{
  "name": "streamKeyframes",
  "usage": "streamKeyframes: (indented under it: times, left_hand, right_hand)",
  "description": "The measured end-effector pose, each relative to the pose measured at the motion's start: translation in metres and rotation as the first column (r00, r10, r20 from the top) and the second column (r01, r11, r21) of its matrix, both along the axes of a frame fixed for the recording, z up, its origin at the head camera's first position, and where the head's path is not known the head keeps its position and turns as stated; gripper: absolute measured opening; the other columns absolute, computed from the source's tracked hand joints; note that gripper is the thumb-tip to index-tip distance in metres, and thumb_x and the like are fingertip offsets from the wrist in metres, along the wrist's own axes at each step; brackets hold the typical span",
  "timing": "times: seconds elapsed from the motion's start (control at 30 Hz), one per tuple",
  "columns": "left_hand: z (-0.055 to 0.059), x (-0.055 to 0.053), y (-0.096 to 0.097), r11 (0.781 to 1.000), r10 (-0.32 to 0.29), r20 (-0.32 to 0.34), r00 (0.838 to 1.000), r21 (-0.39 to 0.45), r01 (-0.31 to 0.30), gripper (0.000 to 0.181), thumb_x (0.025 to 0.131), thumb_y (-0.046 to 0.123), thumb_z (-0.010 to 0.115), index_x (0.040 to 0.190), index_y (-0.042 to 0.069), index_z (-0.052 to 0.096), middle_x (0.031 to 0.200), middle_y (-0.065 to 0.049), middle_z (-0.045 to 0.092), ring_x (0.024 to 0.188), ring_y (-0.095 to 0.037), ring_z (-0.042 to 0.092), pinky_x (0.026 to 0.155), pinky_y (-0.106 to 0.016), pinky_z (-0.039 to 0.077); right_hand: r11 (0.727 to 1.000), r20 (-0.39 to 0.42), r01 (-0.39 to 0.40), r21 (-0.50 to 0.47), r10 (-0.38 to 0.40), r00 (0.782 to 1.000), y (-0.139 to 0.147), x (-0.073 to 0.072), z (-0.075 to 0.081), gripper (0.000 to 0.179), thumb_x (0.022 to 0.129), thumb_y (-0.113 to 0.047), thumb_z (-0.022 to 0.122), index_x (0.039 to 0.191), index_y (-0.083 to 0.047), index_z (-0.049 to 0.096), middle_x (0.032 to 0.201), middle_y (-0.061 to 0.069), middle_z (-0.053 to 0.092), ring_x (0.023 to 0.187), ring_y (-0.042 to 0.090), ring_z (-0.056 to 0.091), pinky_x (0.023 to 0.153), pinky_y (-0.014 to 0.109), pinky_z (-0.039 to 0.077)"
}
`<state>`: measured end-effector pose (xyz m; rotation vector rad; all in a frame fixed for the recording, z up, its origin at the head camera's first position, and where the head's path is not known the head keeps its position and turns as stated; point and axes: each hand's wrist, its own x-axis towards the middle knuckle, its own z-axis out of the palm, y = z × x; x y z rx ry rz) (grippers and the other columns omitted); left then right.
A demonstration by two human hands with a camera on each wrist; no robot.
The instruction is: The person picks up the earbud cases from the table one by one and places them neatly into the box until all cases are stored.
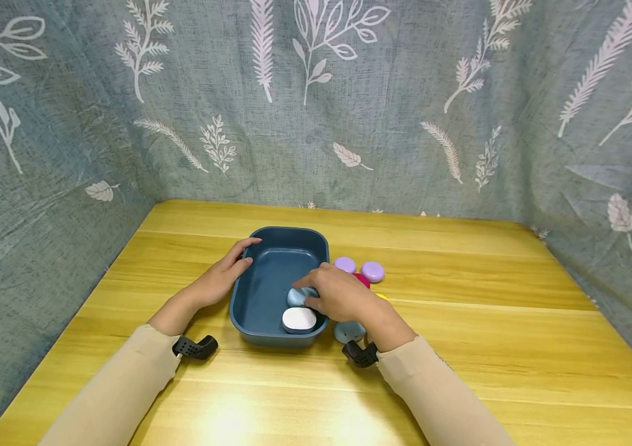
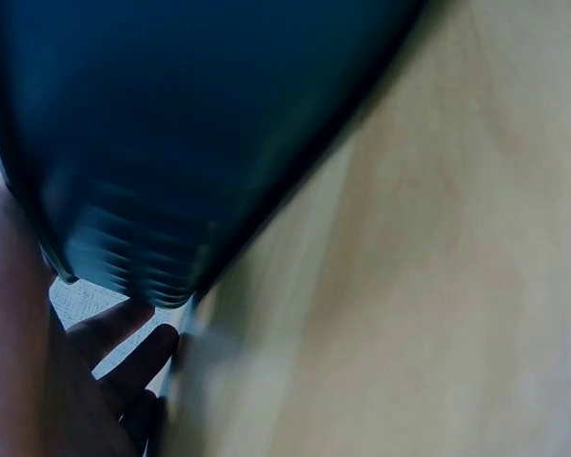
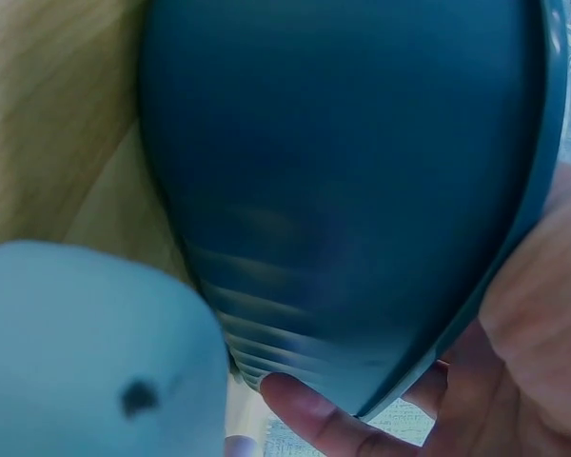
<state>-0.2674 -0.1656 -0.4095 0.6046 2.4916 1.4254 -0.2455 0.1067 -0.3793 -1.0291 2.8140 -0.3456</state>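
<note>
A dark blue rounded-corner bin (image 1: 279, 339) stands on the wooden table. My left hand (image 1: 218, 279) holds its left side, with the thumb over the rim; in the left wrist view the other fingers (image 2: 138, 367) lie outside the wall. Over the right rim, my right hand (image 1: 340, 294) reaches in and pinches a light-blue rounded object (image 1: 296, 297) between thumb and finger. Nearer me in the bin lies a white-topped oval object (image 1: 299, 319). The right wrist view shows other fingers (image 3: 305, 400) of this hand outside the bin wall (image 3: 343, 190).
Right of the bin lie two purple round objects (image 1: 373, 271), a red one (image 1: 363, 280), a mostly hidden yellow one (image 1: 382, 297) and a grey-blue one (image 1: 348, 332) near my right wrist. Leaf-patterned grey cloth (image 1: 349, 124) surrounds the back and sides of the table (image 1: 460, 272).
</note>
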Motion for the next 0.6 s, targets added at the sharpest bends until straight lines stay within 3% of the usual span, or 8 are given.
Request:
streamKeyframes:
  times: [0.33,0.6]
  left_hand:
    - [0.0004,-0.0004,-0.0001,1.0,0.0,-0.005,1.0,-0.001,0.0,0.051,0.105,0.041,0.032,0.153,0.026,0.021,0.161,-0.005,0.017,0.148,-0.032,0.02,0.117,-0.056,0.022]
    - [0.0001,-0.0003,-0.0001,1.0,-0.005,-0.004,1.0,-0.004,0.005,0.052,0.105,0.042,0.032,0.153,0.026,0.021,0.161,-0.006,0.017,0.148,-0.032,0.02,0.116,-0.057,0.022]
  right_hand:
    - [1.0,0.007,0.0,-0.005,0.0,1.0,0.001,0.0008,0.0013,0.037,0.092,-0.022,0.067,0.129,-0.019,0.064,0.125,-0.002,0.066,0.111,0.019,0.055,0.09,0.03,0.048]
    - [0.999,-0.044,-0.022,0.027,0.023,0.999,0.0026,0.0019,0.0019,0.039,0.093,-0.028,0.065,0.131,-0.02,0.062,0.127,-0.001,0.064,0.116,0.02,0.055,0.096,0.033,0.048]
